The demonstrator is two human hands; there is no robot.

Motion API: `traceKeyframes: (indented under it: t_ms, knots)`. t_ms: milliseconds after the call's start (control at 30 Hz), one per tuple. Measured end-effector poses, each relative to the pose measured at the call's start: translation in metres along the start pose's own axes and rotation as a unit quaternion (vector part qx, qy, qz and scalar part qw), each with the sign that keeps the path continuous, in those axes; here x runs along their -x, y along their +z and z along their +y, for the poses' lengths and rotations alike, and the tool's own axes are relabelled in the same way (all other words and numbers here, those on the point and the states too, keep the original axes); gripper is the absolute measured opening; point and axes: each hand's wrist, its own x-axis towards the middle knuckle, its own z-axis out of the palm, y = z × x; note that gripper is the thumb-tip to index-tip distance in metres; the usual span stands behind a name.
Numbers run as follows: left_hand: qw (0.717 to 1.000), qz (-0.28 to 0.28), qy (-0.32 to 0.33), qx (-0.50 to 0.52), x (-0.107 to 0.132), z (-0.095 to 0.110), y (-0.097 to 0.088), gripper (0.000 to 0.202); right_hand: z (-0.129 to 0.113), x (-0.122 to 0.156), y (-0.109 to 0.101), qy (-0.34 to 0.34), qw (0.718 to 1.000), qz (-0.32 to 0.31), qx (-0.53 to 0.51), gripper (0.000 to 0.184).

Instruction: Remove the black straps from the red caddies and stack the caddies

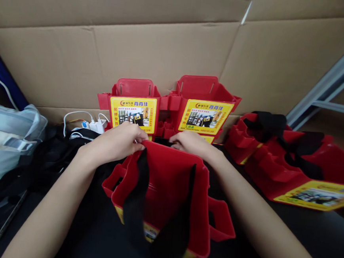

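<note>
A red plastic tool holder [169, 192] lies on the dark table in front of me, its back side up, with two black straps [137, 190] running down it. My left hand [117, 142] is closed on the holder's far top edge at the left, where one strap starts. My right hand [190, 143] grips the same edge at the right, fingers curled over it. Behind the hands stand two more red holders [134, 102] [205, 104] with yellow picture labels, upright against the cardboard.
A further red holder with black straps [280, 153] lies on its side at the right. A white charger and cable [93, 125] sit at the left beside a clear plastic bag [7, 140]. A cardboard wall [166, 45] closes the back; a metal shelf frame [330, 86] stands right.
</note>
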Motion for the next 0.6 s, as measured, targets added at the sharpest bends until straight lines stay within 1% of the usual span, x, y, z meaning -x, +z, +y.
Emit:
traceKeyframes:
  t_ms: [33,67,100,133,200,267,300,333,367,433,467,500,533,600]
  knots:
    - [1.0,0.003,0.002,-0.003,0.0,0.0,0.0,0.016,0.006,0.001,-0.002,0.034,0.999,0.005,0.024,0.018]
    - [1.0,0.006,0.002,-0.007,0.0,0.0,0.0,0.016,0.01,0.002,-0.003,0.049,0.998,0.009,0.032,0.017]
    - [1.0,0.008,0.002,-0.009,-0.001,-0.001,0.0,0.016,0.01,0.002,-0.005,0.044,0.999,0.015,0.027,0.02]
    - [1.0,0.008,0.001,-0.01,-0.001,-0.001,0.001,0.016,0.008,0.002,-0.005,0.024,0.999,0.024,0.014,0.028]
    - [1.0,0.01,-0.001,-0.015,-0.001,0.0,0.001,0.016,-0.002,0.001,-0.003,-0.049,0.998,0.039,-0.031,0.041]
    - [1.0,0.011,0.001,-0.022,0.0,0.0,0.002,0.016,-0.013,-0.002,0.0,-0.12,0.989,0.033,-0.075,0.04]
    - [1.0,0.011,0.004,-0.024,0.001,0.0,0.002,0.017,-0.016,-0.004,0.002,-0.132,0.988,0.024,-0.08,0.038]
    - [1.0,0.012,0.005,-0.026,0.001,0.0,0.001,0.017,-0.016,-0.005,0.004,-0.123,0.99,0.021,-0.07,0.035]
    - [0.999,0.012,0.005,-0.029,0.002,0.0,0.001,0.017,-0.014,-0.006,0.005,-0.099,0.994,0.027,-0.047,0.031]
    - [0.999,0.013,0.001,-0.036,0.004,0.0,0.001,0.017,-0.005,-0.007,0.006,-0.031,0.998,0.056,0.008,0.026]
    - [0.999,0.013,-0.003,-0.039,0.005,0.001,0.001,0.016,-0.001,-0.007,0.007,-0.006,0.997,0.07,0.027,0.025]
    - [0.999,0.013,-0.006,-0.04,0.005,0.001,0.001,0.016,0.002,-0.007,0.007,0.004,0.997,0.076,0.033,0.026]
    - [0.999,0.01,-0.005,-0.038,0.005,0.001,0.001,0.016,0.004,-0.007,0.007,-0.004,0.997,0.073,0.023,0.029]
    - [1.0,0.009,0.0,-0.029,0.005,0.001,0.001,0.017,0.001,-0.006,0.007,-0.049,0.997,0.049,-0.024,0.035]
